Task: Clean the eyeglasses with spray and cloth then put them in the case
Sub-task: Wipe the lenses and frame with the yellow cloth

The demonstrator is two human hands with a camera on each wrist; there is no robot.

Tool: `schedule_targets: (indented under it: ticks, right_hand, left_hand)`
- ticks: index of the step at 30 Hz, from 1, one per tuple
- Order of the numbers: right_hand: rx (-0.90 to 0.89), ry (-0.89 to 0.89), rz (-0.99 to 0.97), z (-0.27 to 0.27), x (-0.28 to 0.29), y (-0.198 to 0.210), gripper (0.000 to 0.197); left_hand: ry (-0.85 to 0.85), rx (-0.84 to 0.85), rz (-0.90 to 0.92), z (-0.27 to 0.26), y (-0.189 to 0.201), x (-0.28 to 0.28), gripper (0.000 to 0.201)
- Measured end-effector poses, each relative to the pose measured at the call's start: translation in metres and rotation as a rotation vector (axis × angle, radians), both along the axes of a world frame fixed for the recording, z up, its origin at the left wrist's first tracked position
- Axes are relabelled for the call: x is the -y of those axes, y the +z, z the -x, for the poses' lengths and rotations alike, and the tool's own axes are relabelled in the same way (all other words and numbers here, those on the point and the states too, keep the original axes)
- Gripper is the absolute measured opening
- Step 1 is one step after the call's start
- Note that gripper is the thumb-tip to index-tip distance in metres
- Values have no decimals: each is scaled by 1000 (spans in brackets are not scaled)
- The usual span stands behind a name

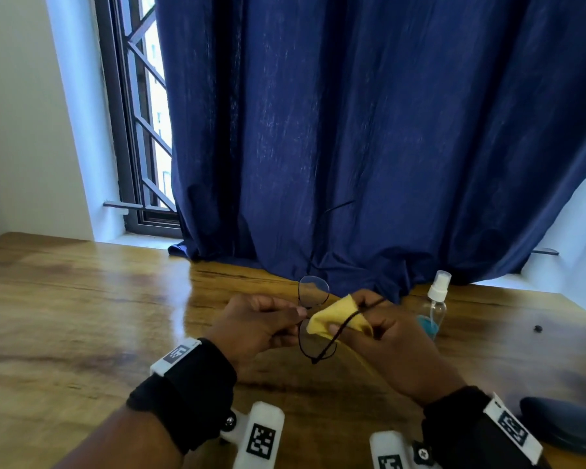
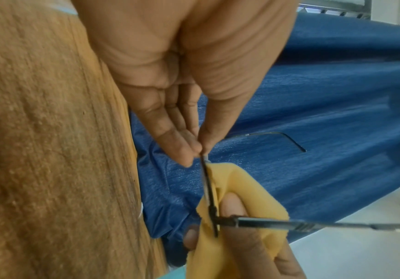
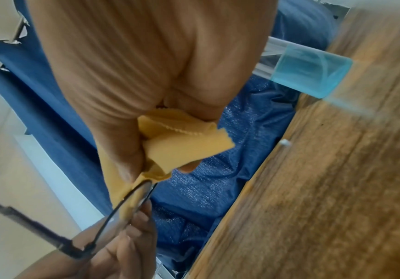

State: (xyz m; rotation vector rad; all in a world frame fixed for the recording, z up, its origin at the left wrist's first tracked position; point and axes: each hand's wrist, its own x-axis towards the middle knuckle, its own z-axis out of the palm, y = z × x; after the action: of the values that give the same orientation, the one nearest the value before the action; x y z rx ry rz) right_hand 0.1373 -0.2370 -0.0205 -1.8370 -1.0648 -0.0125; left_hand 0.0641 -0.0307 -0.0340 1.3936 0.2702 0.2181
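Thin dark-framed eyeglasses (image 1: 313,292) are held upright above the table between both hands. My left hand (image 1: 261,324) pinches the frame at the bridge between thumb and fingertips (image 2: 189,149). My right hand (image 1: 379,330) pinches a folded yellow cloth (image 1: 339,319) around the lower lens, thumb on the near side. The cloth (image 3: 182,143) bunches out of the right palm, and the lens rim (image 3: 132,196) runs into it. One temple arm (image 2: 289,225) sticks out sideways. A clear spray bottle (image 1: 433,309) with blue liquid stands just right of the right hand. The dark case (image 1: 562,424) lies at the lower right.
A wooden table (image 1: 82,316) stretches to the left and front. A dark blue curtain (image 1: 369,130) hangs down onto the table's back edge right behind the hands. A barred window (image 1: 142,113) is at the back left. A small dark speck (image 1: 538,329) lies on the right.
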Motion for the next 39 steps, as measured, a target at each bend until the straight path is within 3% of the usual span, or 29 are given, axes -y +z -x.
schedule_targets:
  ticks: [2, 6, 10, 14, 22, 28, 32, 34, 39]
  right_hand:
    - [52, 43, 43, -3, 0, -3, 1]
    - [152, 111, 134, -6, 0, -6, 11]
    - [338, 79, 239, -10, 3, -7, 11]
    - [369, 15, 318, -13, 9, -4, 13]
    - [288, 94, 479, -3, 7, 2, 12]
    - [184, 66, 369, -7, 7, 0, 9]
    - [214, 54, 395, -6, 9, 0, 27]
    - [195, 96, 432, -2, 8, 0, 23]
    - [96, 29, 293, -11, 13, 1, 15]
  left_hand:
    - [-12, 10, -22, 1, 0, 3, 18]
    - [13, 12, -82, 1, -1, 6, 11]
    - [80, 40, -101, 1, 0, 4, 12]
    - [136, 54, -109, 1, 1, 0, 8]
    - [100, 68, -54, 1, 4, 3, 8]
    - [158, 94, -38, 0, 3, -5, 9]
    - [131, 91, -59, 0, 1, -2, 9]
    - [130, 95, -62, -1, 1, 0, 10]
    - [199, 105, -50, -3, -1, -6, 7]
